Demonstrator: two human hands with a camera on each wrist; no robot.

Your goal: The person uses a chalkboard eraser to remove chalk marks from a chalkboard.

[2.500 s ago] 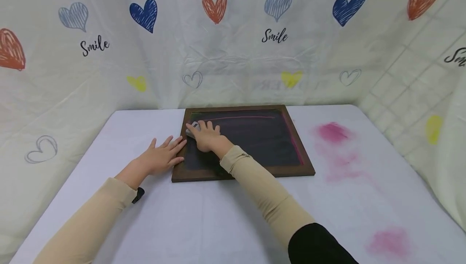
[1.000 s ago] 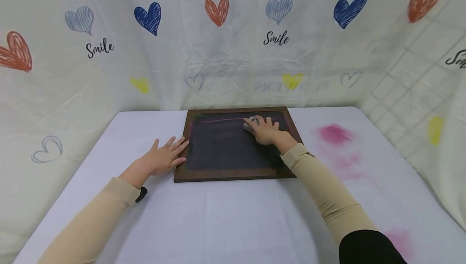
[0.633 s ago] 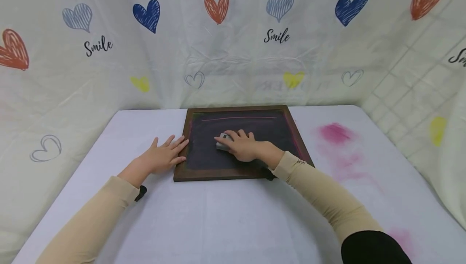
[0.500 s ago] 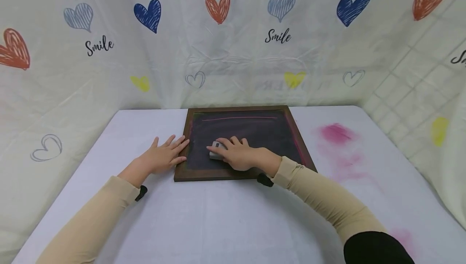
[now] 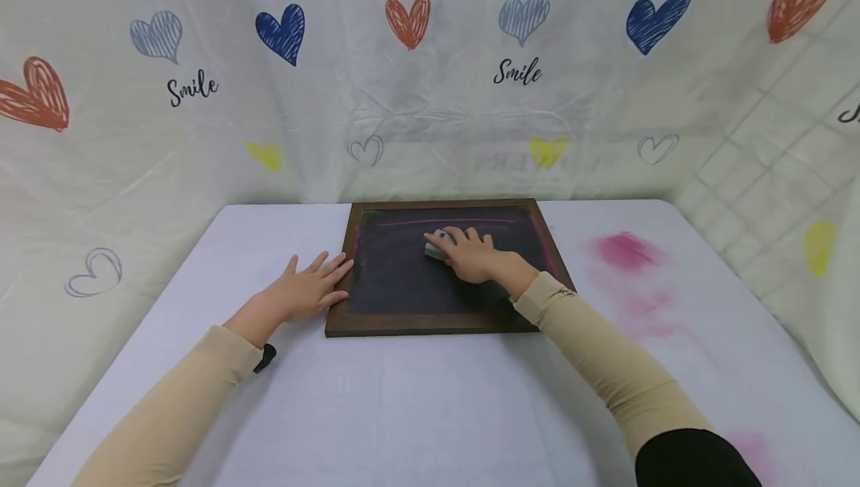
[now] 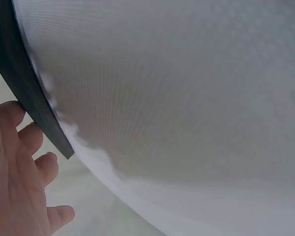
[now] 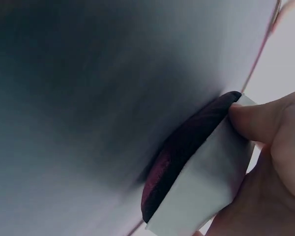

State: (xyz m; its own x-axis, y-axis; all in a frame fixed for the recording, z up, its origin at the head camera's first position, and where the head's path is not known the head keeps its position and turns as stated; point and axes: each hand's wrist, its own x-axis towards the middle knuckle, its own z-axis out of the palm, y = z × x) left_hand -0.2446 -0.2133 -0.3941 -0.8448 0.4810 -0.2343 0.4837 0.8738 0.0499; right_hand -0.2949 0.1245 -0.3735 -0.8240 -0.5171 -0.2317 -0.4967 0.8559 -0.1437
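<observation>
A chalkboard in a brown wooden frame lies on the table. My right hand grips a grey-white chalkboard eraser on the board's middle. The right wrist view shows the eraser side-on, its dark felt, smudged pink, facing the board, with the thumb pressed along the white body. My left hand has its fingers spread, with fingertips touching the frame's left side. In the left wrist view those fingers lie along the frame's edge. A thin pink chalk line runs across the board's top.
A white cloth covers the table. Pink chalk-dust smudges mark it to the board's right and at the front right. Behind stands a pale curtain printed with hearts. Pink traces also line the board's right edge.
My right hand has swept the eraser from the board's upper left to the upper right, down to the lower left, then back up to the middle. The left hand stays at the frame.
</observation>
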